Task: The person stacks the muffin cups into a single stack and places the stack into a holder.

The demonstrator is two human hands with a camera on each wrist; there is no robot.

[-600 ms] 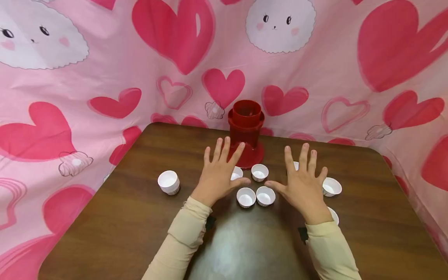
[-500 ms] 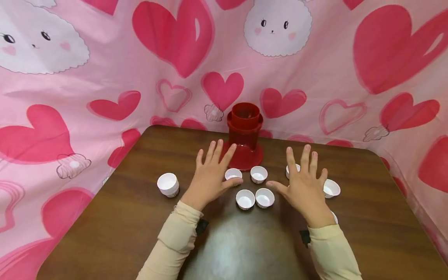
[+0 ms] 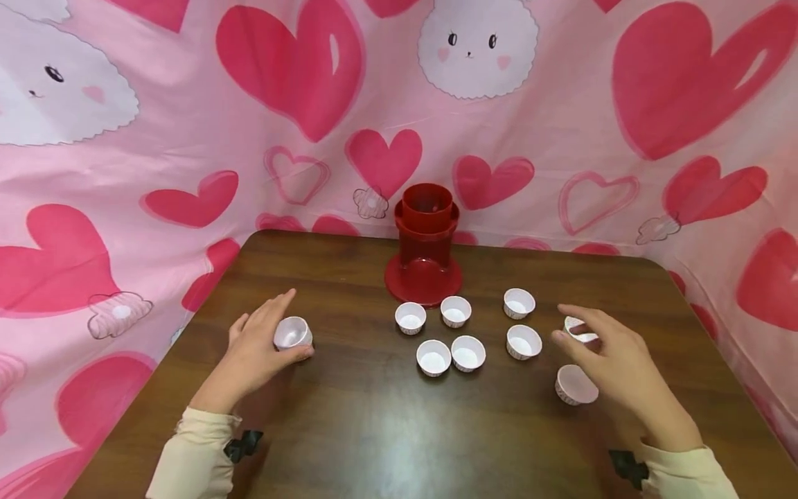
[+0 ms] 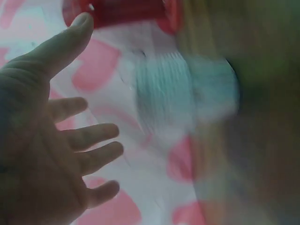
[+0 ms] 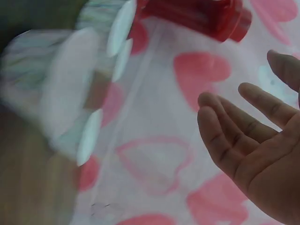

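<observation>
Brown table point(image 3: 374, 430), front half bare | left hand point(image 3: 255, 350) spread, fingers relaxed around lone white cup point(image 3: 291, 334) toward left edge | right hand point(image 3: 614, 367) spread over two cups point(image 3: 576, 383) near right edge | red dispenser point(image 3: 426, 246) mid back edge.

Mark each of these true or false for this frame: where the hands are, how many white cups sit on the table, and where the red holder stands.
1. The left hand is at the lone white cup on the left side of the table. True.
2. The red holder lies on its side. False: it stands upright at the far edge.
3. The right hand reaches among the cups on the right, beside the tilted cup. True.
4. Both hands rest flat at the table's centre. False: they are spread to the left and right sides.
5. Four cups cluster just before the holder. True.
</observation>
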